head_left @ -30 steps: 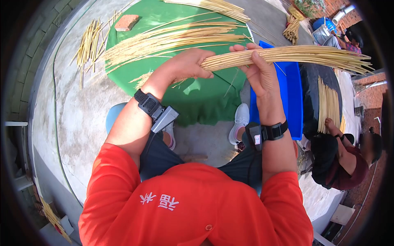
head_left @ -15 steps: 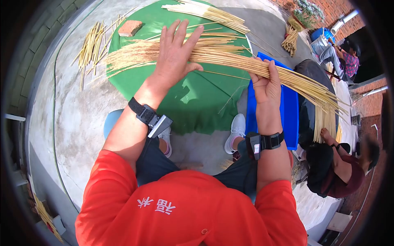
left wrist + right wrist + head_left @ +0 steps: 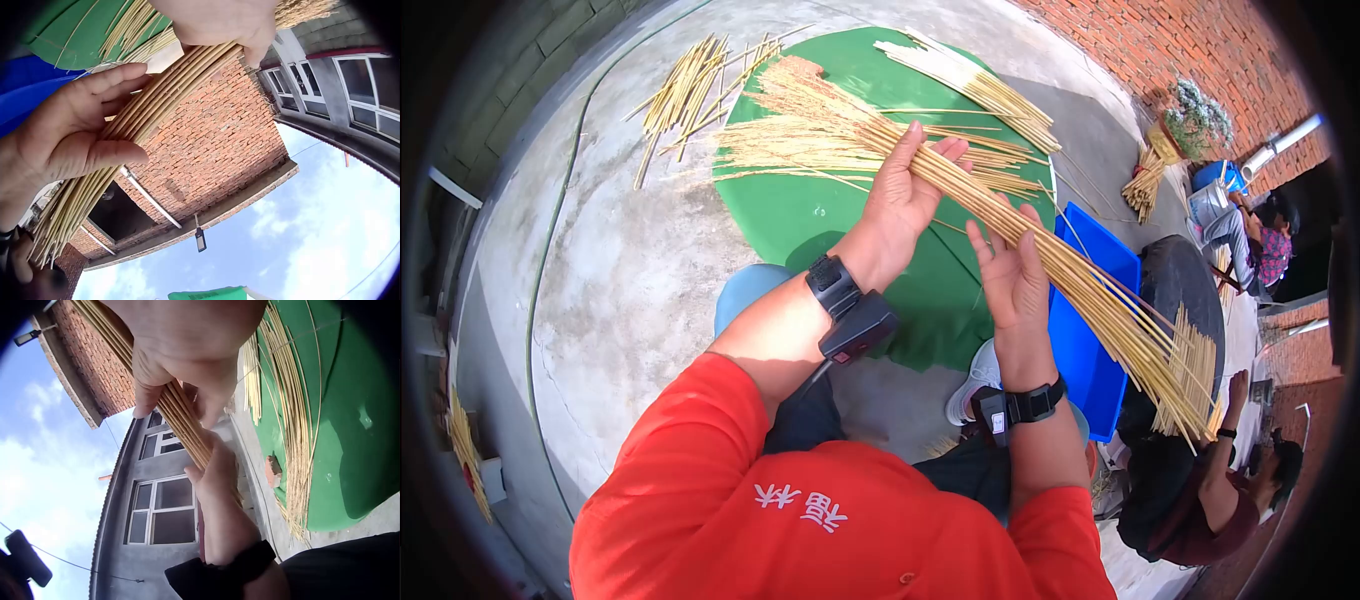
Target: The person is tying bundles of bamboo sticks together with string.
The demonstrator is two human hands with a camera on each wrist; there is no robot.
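A long bundle of straw-coloured stalks (image 3: 1050,252) with feathery heads slants across the head view, heads at upper left, bare ends at lower right. My left hand (image 3: 903,195) holds it below the heads, palm turned up and thumb over the stalks. Farther down, my right hand (image 3: 1015,275) holds the same bundle between thumb and fingers. In the left wrist view the right hand (image 3: 81,125) has its thumb across the front, its fingers partly hidden behind. The right wrist view shows the left hand (image 3: 219,487) around the bundle beyond the right one.
Below the bundle, a green-covered round table (image 3: 820,215) bears more stalks (image 3: 990,95) and a brick (image 3: 802,66). A blue tray (image 3: 1090,385) stands at the right. Loose stalks (image 3: 685,90) lie on the concrete at left. Another person (image 3: 1200,490) sits at lower right beside stalks.
The bundle has swung from nearly level to a steep slant, bare ends lowered to the right. My left hand let its grip go flat over the stalks, then turned palm up beneath them.
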